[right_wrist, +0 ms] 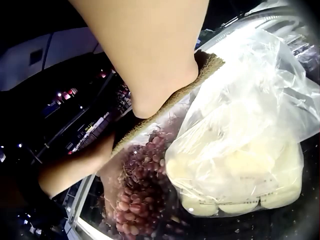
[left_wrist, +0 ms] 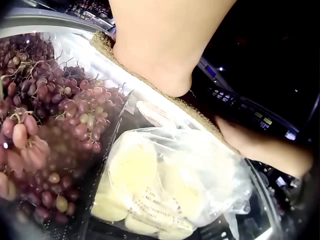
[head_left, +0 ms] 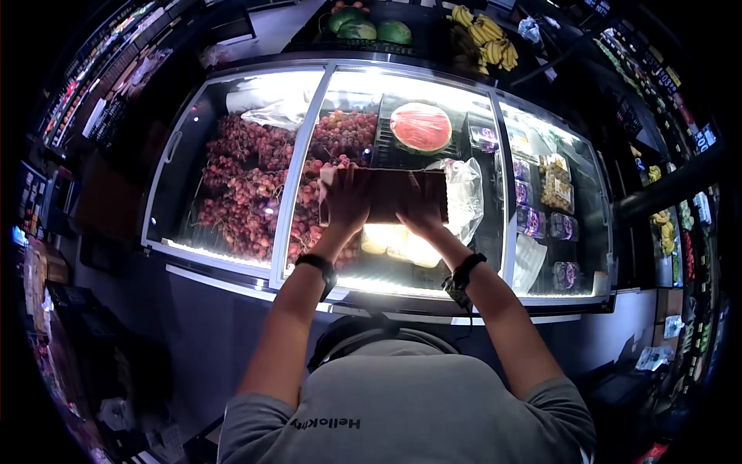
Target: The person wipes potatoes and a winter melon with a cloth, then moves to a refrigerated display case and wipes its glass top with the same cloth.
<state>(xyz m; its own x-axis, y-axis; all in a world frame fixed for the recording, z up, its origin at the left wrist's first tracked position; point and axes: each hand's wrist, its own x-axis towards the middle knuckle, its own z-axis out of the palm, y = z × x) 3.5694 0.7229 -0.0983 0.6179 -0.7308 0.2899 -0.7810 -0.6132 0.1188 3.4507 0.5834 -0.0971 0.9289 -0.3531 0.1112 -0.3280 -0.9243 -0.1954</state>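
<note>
A dark brown cloth [head_left: 384, 199] with a fuzzy edge lies flat against the glass lid of a lit display case. On its left part rests my left hand [head_left: 345, 199], fingers spread and pointing away from me. My right hand [head_left: 421, 203] lies on its right part, fingers extended. Both wrist views show the heels of the hands against the cloth [left_wrist: 202, 116] [right_wrist: 192, 86], with fingertips hidden. Beneath the glass are red grapes [head_left: 239, 166] and a clear bag of pale yellow pieces [left_wrist: 150, 185] [right_wrist: 240, 175].
Inside the case, a wrapped cut watermelon [head_left: 421, 127] lies beyond the cloth, and packaged fruit [head_left: 556, 193] is at the right. White frame bars [head_left: 297, 178] divide the lid. Whole watermelons [head_left: 394, 32] and bananas [head_left: 487, 35] stand behind the case.
</note>
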